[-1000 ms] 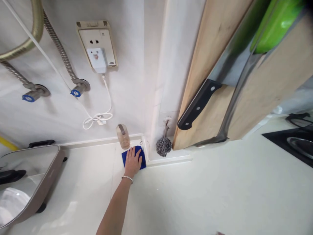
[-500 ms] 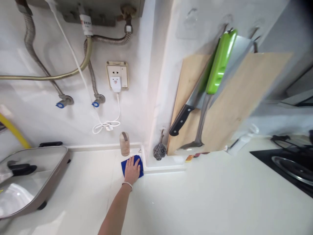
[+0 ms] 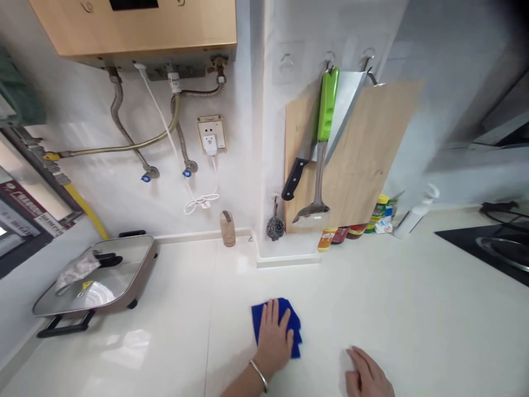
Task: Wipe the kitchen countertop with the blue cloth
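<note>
The left hand [image 3: 275, 342] lay flat on the blue cloth [image 3: 289, 325], fingers [image 3: 273, 314] spread and pressing rather than gripping it, out on the open white bench [image 3: 372, 298] well clear of the wall corner. The right hand [image 3: 367, 375] rested on the bench just beside it, loosely open and holding nothing (its lower part ran out of frame, so that's as far as I could tell). At the wall stood a steel scourer [image 3: 275, 227] and a small bottle [image 3: 227, 227]; an electric pan [image 3: 97, 275] sat far left.
</note>
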The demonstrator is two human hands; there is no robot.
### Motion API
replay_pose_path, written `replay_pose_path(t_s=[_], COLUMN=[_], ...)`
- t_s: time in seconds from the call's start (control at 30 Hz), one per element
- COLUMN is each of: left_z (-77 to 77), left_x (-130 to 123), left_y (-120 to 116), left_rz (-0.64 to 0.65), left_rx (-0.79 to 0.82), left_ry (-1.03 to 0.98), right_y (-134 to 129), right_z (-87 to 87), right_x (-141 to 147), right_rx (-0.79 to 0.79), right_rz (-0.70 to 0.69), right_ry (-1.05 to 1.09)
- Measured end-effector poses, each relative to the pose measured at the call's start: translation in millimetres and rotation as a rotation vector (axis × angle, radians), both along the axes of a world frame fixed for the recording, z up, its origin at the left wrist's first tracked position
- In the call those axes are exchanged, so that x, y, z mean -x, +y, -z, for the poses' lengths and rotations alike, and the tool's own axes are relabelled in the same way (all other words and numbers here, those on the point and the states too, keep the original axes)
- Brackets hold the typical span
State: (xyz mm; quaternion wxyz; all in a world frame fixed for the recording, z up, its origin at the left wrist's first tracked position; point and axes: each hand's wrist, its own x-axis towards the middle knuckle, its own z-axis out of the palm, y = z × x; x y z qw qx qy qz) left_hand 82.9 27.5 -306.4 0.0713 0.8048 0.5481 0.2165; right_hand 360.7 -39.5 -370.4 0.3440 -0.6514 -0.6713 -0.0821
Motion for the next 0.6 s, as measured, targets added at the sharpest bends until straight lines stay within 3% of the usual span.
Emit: replay_pose_path(t_s=[0.1,0.23,0.43,0.6], left_z=[-4.4,-15.9,-14.2,-3.7], left_x=[1.9,47.0,161.1,259.1], left_y=[-43.2,-77.9,-90.0,-87.4], left_rz=[0.131,0.17,-0.135,-0.407], left_rx=[0.026,0.019,-0.076,-0.151], left_ry=[0.017,0.06,0.196,0.25], right_y=[-4.1,-11.5,-14.1,-12.7], right_z=[-5.9,-10.2,-5.3,12.7], right_x=[-1.8,-2.3,-3.7,-18.3], right_rx=[-0.008,0.045,0.077,0.105], right_rz=[-0.07,-0.097,-0.13,-0.179], right_ry=[0.004,0.026,0.009,0.022])
